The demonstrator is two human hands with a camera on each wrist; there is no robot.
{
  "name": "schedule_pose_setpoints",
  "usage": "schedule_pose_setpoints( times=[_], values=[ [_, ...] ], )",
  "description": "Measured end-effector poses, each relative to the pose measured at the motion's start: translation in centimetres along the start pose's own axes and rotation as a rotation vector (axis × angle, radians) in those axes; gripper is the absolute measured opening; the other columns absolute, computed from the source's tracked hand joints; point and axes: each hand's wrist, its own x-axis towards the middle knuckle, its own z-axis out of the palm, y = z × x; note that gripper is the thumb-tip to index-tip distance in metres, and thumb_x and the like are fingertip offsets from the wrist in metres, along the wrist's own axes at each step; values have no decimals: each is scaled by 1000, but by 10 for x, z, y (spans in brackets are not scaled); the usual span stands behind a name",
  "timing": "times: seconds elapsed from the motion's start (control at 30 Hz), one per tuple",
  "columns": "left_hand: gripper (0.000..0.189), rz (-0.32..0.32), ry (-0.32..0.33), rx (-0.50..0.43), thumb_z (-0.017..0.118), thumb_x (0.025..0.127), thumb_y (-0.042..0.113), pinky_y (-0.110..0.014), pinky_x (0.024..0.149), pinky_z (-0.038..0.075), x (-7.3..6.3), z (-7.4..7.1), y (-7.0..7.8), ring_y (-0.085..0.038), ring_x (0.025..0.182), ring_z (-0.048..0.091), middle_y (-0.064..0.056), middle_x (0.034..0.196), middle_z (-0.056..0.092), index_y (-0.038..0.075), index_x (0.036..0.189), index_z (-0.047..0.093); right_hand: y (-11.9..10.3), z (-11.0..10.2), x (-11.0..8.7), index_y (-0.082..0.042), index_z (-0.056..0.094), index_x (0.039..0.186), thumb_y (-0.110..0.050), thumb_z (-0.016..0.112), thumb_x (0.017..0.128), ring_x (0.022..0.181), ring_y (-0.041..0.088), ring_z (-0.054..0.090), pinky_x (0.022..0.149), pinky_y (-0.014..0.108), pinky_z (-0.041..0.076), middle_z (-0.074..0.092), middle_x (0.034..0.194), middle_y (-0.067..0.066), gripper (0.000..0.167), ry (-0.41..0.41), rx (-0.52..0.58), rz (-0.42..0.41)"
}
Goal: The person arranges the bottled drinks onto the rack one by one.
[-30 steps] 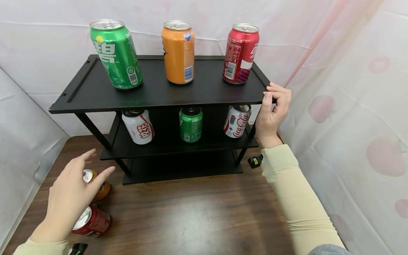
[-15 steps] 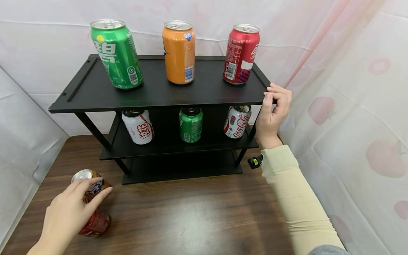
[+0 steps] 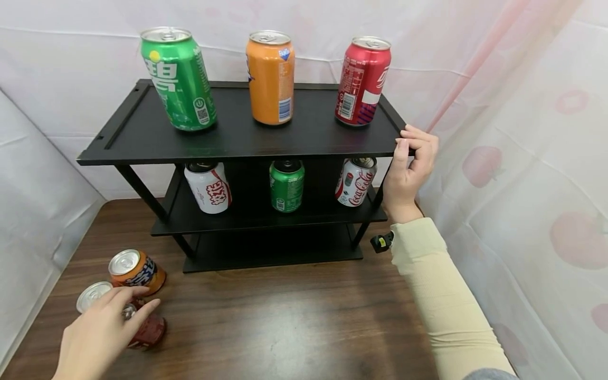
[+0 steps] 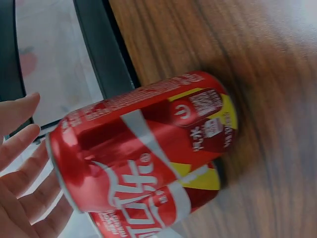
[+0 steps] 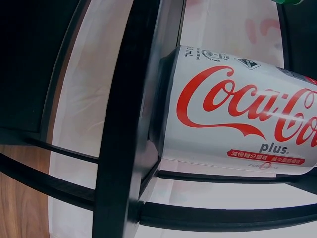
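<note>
My left hand [image 3: 100, 330] is over two red Coca-Cola cans [image 3: 149, 333] on the table at the lower left, thumb and fingers apart. In the left wrist view its fingers [image 4: 37, 181] are beside the top end of the nearer red can [image 4: 148, 134], and the second red can [image 4: 163, 206] is partly hidden behind it. An orange Fanta can [image 3: 138, 272] stands just beyond them. My right hand [image 3: 410, 166] grips the front right corner of the black three-tier shelf [image 3: 304, 142]. Near that hand, a white Coca-Cola can [image 5: 242, 114] stands on the middle tier.
The top tier bears a green can [image 3: 178, 84], an orange Fanta can [image 3: 271, 79] and a red can [image 3: 363, 82]. On the middle tier are a white can [image 3: 209, 190] and a green Sprite can [image 3: 287, 187]. Curtains [image 3: 518, 221] hang behind and at both sides.
My left hand has moved down and toward me, from over the orange can to over the red cans, uncovering the orange one. The right hand keeps its grip on the shelf.
</note>
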Motion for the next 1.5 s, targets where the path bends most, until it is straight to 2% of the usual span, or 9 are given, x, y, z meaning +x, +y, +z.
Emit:
schedule_pose_setpoints(
  times=[0.23,0.43,0.6,0.7,0.83,1.0,1.13,1.27,1.5],
  values=[
    [40,47,82,26,79,81,45,-51,51,43,-2,10,-9,-39,75,67,-16,89,73,11,101,73,12,-1,-4,10,58,79,-16,50,88,103,37,60,99,41,46,59,91,30,29,-25,-1,4],
    [39,20,97,-2,80,81,44,-56,59,48,-5,19,-14,-42,80,66,-18,92,72,9,98,74,15,-2,-4,9,60,80,-18,51,87,103,34,61,99,41,46,60,92,27,30,-21,1,1],
    [41,-27,112,-12,78,81,47,-61,63,47,-7,25,-15,-45,87,63,-19,98,71,10,98,74,14,-1,-4,9,59,79,-17,50,87,103,35,60,98,40,46,59,91,29,29,-18,-9,2],
    [40,-26,138,-35,80,80,43,-63,70,45,-10,30,-15,-46,91,59,-21,99,69,7,96,73,9,0,-4,11,58,79,-15,49,87,102,38,60,99,40,46,58,91,31,28,-18,-10,5],
    [35,42,167,-35,85,74,28,-58,82,39,-14,36,-16,-45,93,52,-25,101,65,2,94,73,1,1,-3,13,56,79,-12,48,87,101,40,59,100,41,46,56,90,33,28,-19,-3,10],
    [42,27,97,-2,86,73,32,-63,81,39,-17,40,-18,-47,99,48,-27,108,61,4,101,72,1,1,-3,13,56,80,-13,48,88,102,39,59,100,41,46,56,91,32,28,-22,-1,11],
    [55,-25,28,-6,84,75,44,-70,80,41,-18,42,-19,-51,102,48,-29,113,57,5,111,68,10,0,-4,11,57,80,-15,49,88,102,36,60,99,41,46,58,91,30,28,-20,3,11],
    [70,-36,-44,-15,85,72,47,-71,81,41,-17,42,-21,-54,102,48,-33,116,52,3,120,61,15,-1,-5,9,59,80,-17,50,87,103,34,60,99,41,46,59,91,29,28,-21,9,6],
    [104,-62,-267,-54,93,60,42,-66,72,49,-10,36,-29,-61,100,51,-43,118,39,-2,137,39,13,-2,-2,10,58,80,-16,49,87,103,36,60,99,41,45,59,92,29,29,-11,3,5]
  ],
)
